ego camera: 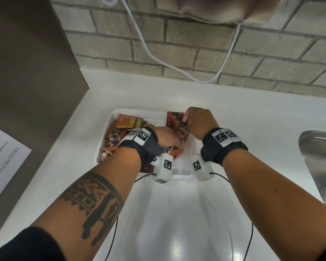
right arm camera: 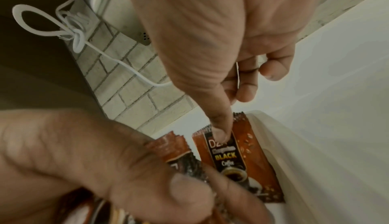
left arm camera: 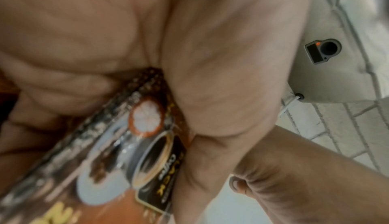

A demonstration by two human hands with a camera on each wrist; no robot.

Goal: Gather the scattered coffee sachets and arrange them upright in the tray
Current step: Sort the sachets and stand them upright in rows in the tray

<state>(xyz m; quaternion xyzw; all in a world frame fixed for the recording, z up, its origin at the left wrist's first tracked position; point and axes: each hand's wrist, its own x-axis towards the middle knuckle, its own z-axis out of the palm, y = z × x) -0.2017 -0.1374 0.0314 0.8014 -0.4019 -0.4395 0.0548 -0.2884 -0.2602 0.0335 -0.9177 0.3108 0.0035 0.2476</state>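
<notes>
Right hand [ego camera: 198, 123] steadying upright sachets [ego camera: 175, 120] by fingertips, left hand [ego camera: 167, 137] pinching another sachet [left arm camera: 147, 144] inside tray [ego camera: 192, 147]; risk: standing row toppling if loosened.

Head view overhead; wrist views close on sachets [right arm camera: 238, 159].

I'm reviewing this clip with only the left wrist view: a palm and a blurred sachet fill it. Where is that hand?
Observer: The left hand is low inside the white tray, gripping loose sachets.
Operator: And the other hand?
Observer: The right hand steadies an upright row of sachets at the tray's far right corner.
Operator: Is the rest tidy?
Observer: No, the left pile lies flat and jumbled.
</notes>
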